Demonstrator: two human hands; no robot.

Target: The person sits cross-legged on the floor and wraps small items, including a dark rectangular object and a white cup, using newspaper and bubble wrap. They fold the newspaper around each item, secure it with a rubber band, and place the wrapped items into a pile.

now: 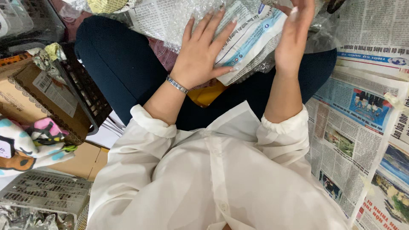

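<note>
We see the left hand [200,53] spread flat on the newspaper-and-bubble-wrap bundle [245,40] at twelve o'clock; the right hand [294,36], open and edge-on, touches its one-o'clock side, gripping nothing.

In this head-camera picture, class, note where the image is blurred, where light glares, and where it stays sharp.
Head view: the right hand is smeared by motion blur at the fingertips; the left hand is sharp, flat on the newspaper-and-bubble-wrap bundle; the bubble wrap catches pale glare; lighting is soft and even, with only faint shadow on the dark trousers; the floor newspapers stay crisp.
</note>
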